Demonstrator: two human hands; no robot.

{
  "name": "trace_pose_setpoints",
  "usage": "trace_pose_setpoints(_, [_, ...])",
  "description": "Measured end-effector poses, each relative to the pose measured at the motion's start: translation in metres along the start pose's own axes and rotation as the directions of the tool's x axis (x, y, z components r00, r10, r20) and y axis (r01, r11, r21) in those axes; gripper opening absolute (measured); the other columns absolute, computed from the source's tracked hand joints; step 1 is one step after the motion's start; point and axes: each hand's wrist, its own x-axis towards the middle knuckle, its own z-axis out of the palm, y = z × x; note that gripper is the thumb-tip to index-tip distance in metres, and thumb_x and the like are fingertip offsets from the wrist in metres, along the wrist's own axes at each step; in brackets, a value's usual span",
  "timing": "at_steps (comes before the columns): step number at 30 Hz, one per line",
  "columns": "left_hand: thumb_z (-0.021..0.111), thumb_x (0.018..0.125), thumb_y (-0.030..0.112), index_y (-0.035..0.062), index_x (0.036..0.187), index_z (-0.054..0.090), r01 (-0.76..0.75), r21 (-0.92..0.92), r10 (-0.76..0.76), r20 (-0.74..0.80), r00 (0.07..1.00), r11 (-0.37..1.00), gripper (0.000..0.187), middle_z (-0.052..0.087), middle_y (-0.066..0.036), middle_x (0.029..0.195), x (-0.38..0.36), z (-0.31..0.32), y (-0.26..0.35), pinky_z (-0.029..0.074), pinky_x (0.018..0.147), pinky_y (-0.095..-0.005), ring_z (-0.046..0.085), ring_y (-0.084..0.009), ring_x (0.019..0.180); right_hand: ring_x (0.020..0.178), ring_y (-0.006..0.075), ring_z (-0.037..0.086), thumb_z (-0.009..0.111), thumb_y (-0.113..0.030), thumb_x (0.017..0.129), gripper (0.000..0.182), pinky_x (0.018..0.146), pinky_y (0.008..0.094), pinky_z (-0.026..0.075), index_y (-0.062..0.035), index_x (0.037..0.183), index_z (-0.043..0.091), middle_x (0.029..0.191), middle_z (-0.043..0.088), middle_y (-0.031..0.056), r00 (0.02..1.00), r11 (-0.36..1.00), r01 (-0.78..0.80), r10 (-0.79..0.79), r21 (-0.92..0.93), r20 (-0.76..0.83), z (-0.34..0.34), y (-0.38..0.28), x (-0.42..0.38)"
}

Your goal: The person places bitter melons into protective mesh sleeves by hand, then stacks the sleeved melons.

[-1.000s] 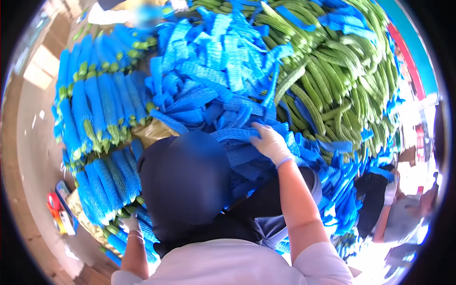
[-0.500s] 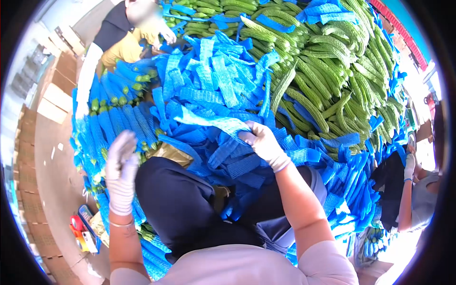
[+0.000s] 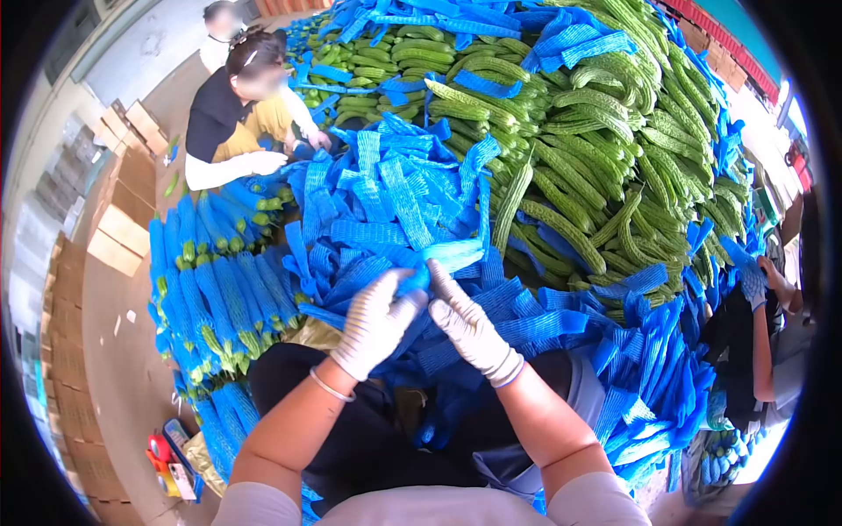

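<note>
In striped white gloves, my left hand (image 3: 375, 323) and my right hand (image 3: 469, 329) meet over my lap. Both are closed on a blue mesh sleeve (image 3: 452, 255), its pale end sticking out beyond my right fingers. The part between the hands is bunched and somewhat blurred. Just beyond lies a heap of flat blue mesh sleeves (image 3: 377, 180). Long, ridged green gourds (image 3: 583, 167) are piled behind and to the right. To the left, gourds in blue sleeves (image 3: 224, 298) lie in rows.
A co-worker (image 3: 232, 114) crouches at the upper left, hands at the heap's edge. Another person's arm (image 3: 761, 337) shows at the far right, near a blue sleeve. Cardboard boxes (image 3: 123, 228) line the left side. A red and orange item (image 3: 161, 456) is on the floor at lower left.
My left hand has come in from the left to join my right on the sleeve, which has been drawn in closer. My view has shifted, revealing more of the co-workers.
</note>
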Motion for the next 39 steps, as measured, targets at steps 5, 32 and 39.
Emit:
trace_pose_setpoints(5, [0.062,0.092,0.023,0.0046,0.119,0.052,0.469,-0.521,-0.413,0.229,0.882,0.713,0.034,0.057,-0.003,0.104,-0.005,0.018,-0.001,0.051,0.083,-0.0274,0.057,-0.0105,0.096,0.144,0.0199,0.007,0.05,-0.034,0.097,0.065,0.115,0.0319,0.01,-0.0014,0.146,0.023,0.154,0.018,0.0123,0.999,0.999,-0.05,0.05,0.021,0.006,-0.013,0.022,0.005])
trace_pose_setpoints(32, [0.065,0.089,0.023,0.0058,0.085,0.06,0.444,-0.253,-0.388,0.244,0.889,0.859,0.018,0.054,0.006,0.077,-0.008,-0.026,0.011,0.04,0.066,-0.0207,0.048,-0.0042,0.073,0.106,0.0088,0.048,0.071,-0.029,0.085,0.08,0.094,0.0236,0.039,0.0005,0.145,0.027,0.119,0.055,0.0047,0.949,0.955,-0.295,0.287,0.043,0.134,-0.008,0.003,0.004])
trace_pose_setpoints(39, [0.068,0.086,0.018,0.0036,0.092,0.06,0.331,-0.198,-0.31,0.13,0.942,0.922,0.017,0.059,0.0,0.078,-0.017,-0.016,0.019,0.044,0.067,-0.0216,0.054,-0.0063,0.072,0.125,0.0202,0.044,0.069,-0.025,0.086,0.073,0.104,0.0307,0.034,0.0036,0.142,0.032,0.132,0.051,0.0142,0.975,0.983,-0.178,0.183,-0.05,0.126,0.003,0.004,-0.002])
